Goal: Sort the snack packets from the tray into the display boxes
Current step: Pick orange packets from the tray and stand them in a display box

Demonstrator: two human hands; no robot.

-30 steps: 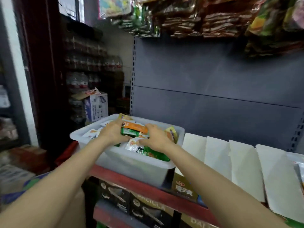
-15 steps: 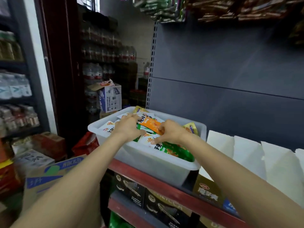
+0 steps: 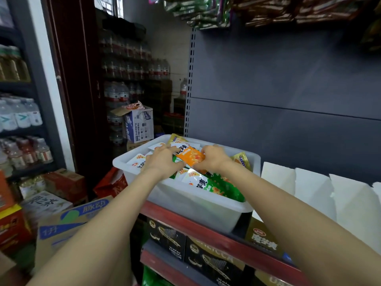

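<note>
I see both forearms reaching forward into the white plastic tray point(image 3: 198, 211). The left hand point(image 3: 162, 161) lies knuckles-up on the packets, fingers curled over the orange snack packet point(image 3: 190, 156)'s left edge; the right hand point(image 3: 214, 158) pinches its right edge. The tray sits on a red-edged shelf point(image 3: 206, 232) against a grey back panel point(image 3: 288, 83), white display boxes point(image 3: 309, 193) just beside it to the right. Bottled drinks point(image 3: 20, 118) fill the racks at left. The packet is orange and white with dark lettering, lying atop green and white packets point(image 3: 214, 185).
</note>
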